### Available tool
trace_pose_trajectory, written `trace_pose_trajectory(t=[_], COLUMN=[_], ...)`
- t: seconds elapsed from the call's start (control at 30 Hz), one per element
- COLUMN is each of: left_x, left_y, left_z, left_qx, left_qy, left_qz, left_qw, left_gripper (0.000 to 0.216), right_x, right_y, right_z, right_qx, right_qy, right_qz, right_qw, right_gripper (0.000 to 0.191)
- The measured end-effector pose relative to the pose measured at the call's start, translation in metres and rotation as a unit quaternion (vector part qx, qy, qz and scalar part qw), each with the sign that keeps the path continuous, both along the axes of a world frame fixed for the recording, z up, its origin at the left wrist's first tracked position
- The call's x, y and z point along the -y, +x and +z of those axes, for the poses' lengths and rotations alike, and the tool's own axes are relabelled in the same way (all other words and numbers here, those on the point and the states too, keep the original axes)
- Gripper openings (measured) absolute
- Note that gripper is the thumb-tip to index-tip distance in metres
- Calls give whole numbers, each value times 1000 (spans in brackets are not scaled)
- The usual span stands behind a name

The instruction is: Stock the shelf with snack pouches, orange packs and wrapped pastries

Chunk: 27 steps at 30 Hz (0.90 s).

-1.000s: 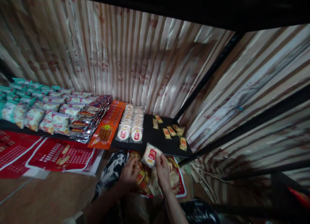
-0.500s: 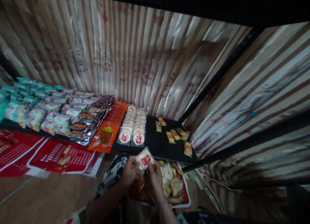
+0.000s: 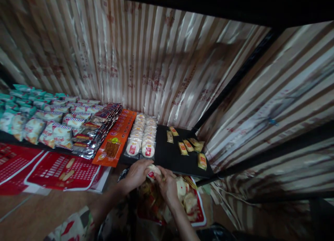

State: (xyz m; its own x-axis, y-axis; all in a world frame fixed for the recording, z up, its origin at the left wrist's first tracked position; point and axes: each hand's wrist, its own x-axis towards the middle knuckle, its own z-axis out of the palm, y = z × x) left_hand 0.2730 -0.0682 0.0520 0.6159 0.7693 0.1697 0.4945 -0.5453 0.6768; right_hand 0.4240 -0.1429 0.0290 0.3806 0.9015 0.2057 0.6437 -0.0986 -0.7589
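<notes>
Between both hands, just in front of the black shelf's edge, is a clear-wrapped white round cracker packet point(image 3: 153, 170) with a red label. My left hand point(image 3: 137, 173) grips its left side, and my right hand point(image 3: 166, 183) closes on its right side, covering much of it. Beyond them on the black shelf point(image 3: 167, 157) stand two rows of similar cracker packets point(image 3: 148, 149). Below my hands sits a red bag point(image 3: 202, 213) with a white edge, holding pale wrapped packets point(image 3: 190, 202); its left part is dark and partly hidden by my right arm.
Several small yellow packets point(image 3: 183, 148) lie on the shelf's right part. Left of the crackers are an orange snack bag point(image 3: 114, 140), dark foil packs point(image 3: 86, 140) and white snack bags point(image 3: 62, 134). Red printed bags point(image 3: 65, 171) are below. A black post point(image 3: 235, 81) slants at right.
Both hands have closed further over the cracker packet, which now shows less and looks tilted. My left hand has moved slightly up, nearer the shelf edge. The view has shifted a little.
</notes>
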Motion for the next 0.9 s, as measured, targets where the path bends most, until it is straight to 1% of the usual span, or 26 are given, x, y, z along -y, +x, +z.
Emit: trace_pose_trajectory(t=[0.03,0.1,0.2,0.23,0.3,0.47,0.6,0.67,0.77,0.83,0.9], left_x=[-3,-7,-8,-7,-5,-2,-5,-5,-5,-5,-5], left_y=[-1,-2,-5,-5,-5,0,3,3,4,6,7], left_z=[0,-3,-11,-16,-25,-56,-77,-82,-83,-82,-81], left_qx=[2,13,28,29,24,2,-8,-18,-30,-34,-37], left_qy=[15,48,107,126,156,210,239,246,241,238,237], left_qz=[17,69,148,160,160,135,99,70,44,39,39], left_qw=[1000,996,983,979,974,968,966,967,969,970,970], left_gripper=[40,42,40,40,39,37,38,41,43,43,43], right_x=[-4,-13,-29,-35,-44,-62,-66,-65,-64,-64,-64], right_y=[-1,-5,-9,-10,-12,-11,-9,-8,-8,-7,-7], right_z=[-1,-4,-9,-11,-15,-26,-31,-32,-33,-35,-38], right_qx=[-33,-135,-293,-319,-325,-255,-140,-58,44,82,98], right_qy=[-6,-19,-23,-21,-20,-13,-30,-44,-60,-50,-26], right_qz=[-9,-21,-29,-33,-45,-66,-83,-90,-103,-108,-104], right_qw=[999,990,955,947,944,965,986,993,992,990,989], right_gripper=[29,31,36,38,39,35,33,32,33,36,40])
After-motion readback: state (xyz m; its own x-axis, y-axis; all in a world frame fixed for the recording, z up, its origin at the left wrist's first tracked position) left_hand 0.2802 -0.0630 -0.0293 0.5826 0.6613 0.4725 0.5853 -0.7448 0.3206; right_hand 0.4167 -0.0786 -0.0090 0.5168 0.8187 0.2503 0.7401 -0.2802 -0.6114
